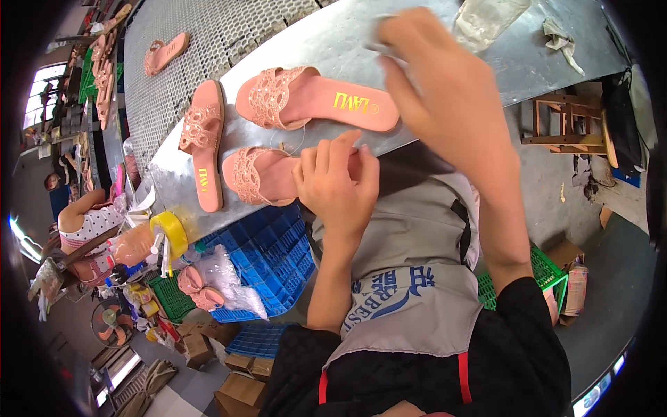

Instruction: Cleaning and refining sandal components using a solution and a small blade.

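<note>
Three pink slide sandals with cut-out straps lie on a metal table (347, 35). My left hand (338, 179) is shut on the heel end of the nearest sandal (256, 176) at the table's front edge. A second sandal (313, 99) lies just beyond it, and a third sandal (203, 142) lies lengthwise at the left. My right hand (438, 83) is raised over the table to the right of the second sandal; its fingertips pinch a small grey thing that is blurred.
A mesh conveyor (208, 35) with another pink sandal (165, 53) runs along the table's far left. Blue crates (274, 257) and a green crate (170, 297) stand below, with bagged sandals (208, 288). A clear bag (486, 21) lies at the table's back. Another person (83, 222) sits at left.
</note>
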`<action>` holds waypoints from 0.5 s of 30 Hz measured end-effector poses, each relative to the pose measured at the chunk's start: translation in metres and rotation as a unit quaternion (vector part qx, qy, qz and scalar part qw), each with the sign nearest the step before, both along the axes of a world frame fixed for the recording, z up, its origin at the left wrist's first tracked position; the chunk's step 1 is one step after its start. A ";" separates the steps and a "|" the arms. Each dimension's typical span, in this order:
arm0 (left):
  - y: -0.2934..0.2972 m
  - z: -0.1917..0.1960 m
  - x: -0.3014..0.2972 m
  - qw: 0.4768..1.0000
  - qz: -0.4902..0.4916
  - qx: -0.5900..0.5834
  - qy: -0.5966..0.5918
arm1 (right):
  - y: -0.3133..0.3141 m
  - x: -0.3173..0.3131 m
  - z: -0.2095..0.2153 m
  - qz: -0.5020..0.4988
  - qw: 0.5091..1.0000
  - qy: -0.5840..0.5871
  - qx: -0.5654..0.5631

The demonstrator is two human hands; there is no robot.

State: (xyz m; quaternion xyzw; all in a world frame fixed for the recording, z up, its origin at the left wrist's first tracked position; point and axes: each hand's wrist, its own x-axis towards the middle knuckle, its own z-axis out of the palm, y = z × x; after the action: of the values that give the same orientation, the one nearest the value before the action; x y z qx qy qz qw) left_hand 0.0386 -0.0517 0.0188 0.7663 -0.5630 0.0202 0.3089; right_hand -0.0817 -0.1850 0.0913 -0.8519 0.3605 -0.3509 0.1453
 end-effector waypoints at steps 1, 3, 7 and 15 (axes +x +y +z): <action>-0.001 0.001 0.000 1.000 -0.002 -0.004 -0.006 | -0.010 -0.001 -0.001 -0.002 1.000 -0.006 -0.004; 0.000 0.005 0.000 0.999 0.015 0.011 0.029 | -0.023 -0.003 -0.004 0.019 0.988 0.117 -0.096; 0.012 0.016 0.002 0.960 0.057 -0.028 0.272 | -0.010 -0.013 0.004 -0.023 0.997 -0.014 -0.074; 0.051 0.074 0.055 0.978 -0.131 0.130 -0.099 | 0.076 -0.063 -0.035 -0.052 0.952 -0.113 0.280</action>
State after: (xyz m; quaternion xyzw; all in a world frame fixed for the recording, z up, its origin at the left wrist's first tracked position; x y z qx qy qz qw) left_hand 0.0933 -0.0010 0.0931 0.7136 -0.6842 -0.0182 0.1494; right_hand -0.1445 -0.1092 0.0567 -0.7118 0.4690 -0.3368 0.3998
